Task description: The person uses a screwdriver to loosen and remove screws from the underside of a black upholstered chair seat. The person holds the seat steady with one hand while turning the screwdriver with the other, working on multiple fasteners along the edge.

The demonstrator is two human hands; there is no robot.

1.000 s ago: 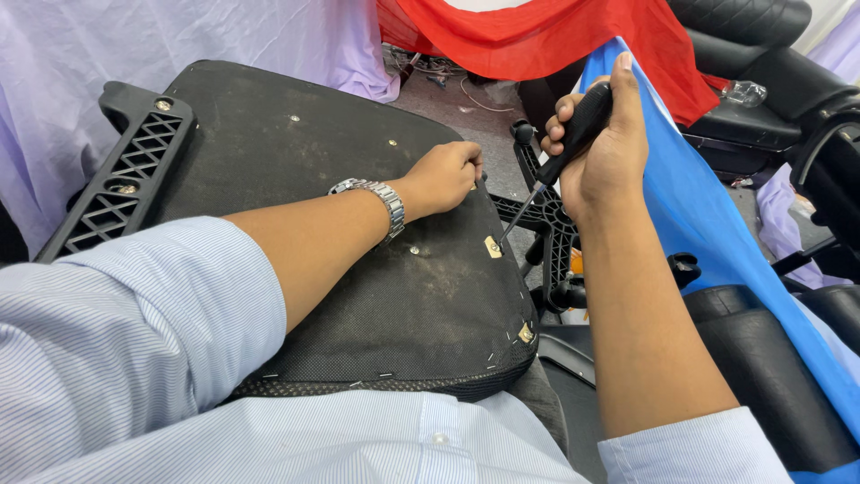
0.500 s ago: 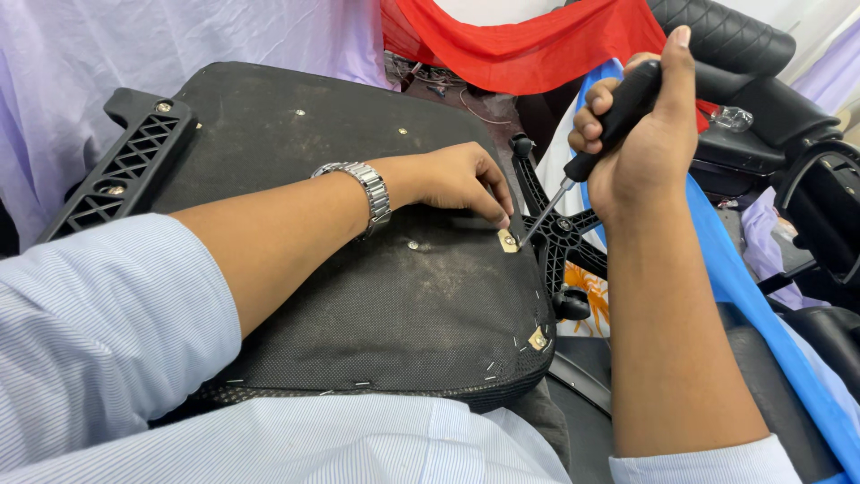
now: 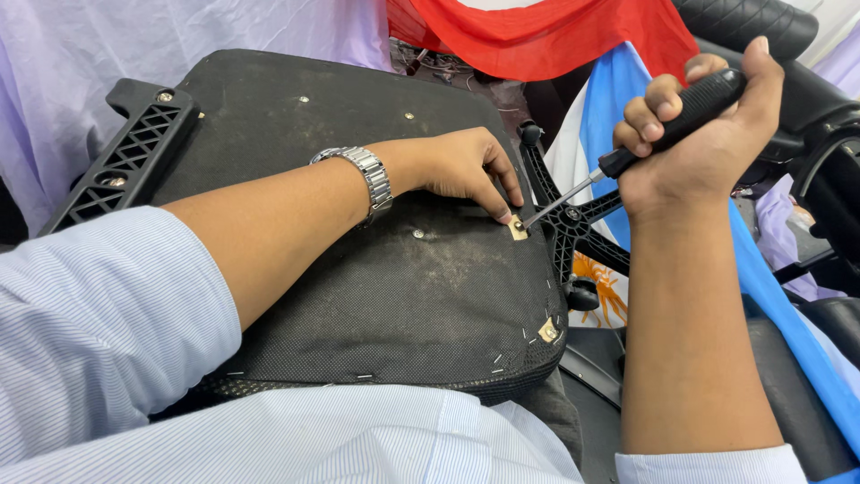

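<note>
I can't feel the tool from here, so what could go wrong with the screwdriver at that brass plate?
The screwdriver meets the brass plate at a low slant, so its tip may slip out. The left hand has a fingertip right beside the tip, so a slip could jab it. The seat base rests on the lap and might shift.

Black seat underside (image 3: 358, 296) (dusty grey), black-handled screwdriver (image 3: 672, 121), red cloth (image 3: 546, 31), pale-striped sleeve (image 3: 98, 332)

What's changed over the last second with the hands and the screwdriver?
The right hand tilted the screwdriver flatter and brought its tip to the brass plate. The left hand slid to that plate, its fingertips now pressing beside it. The seat base stayed put; the grip stayed closed.
</note>
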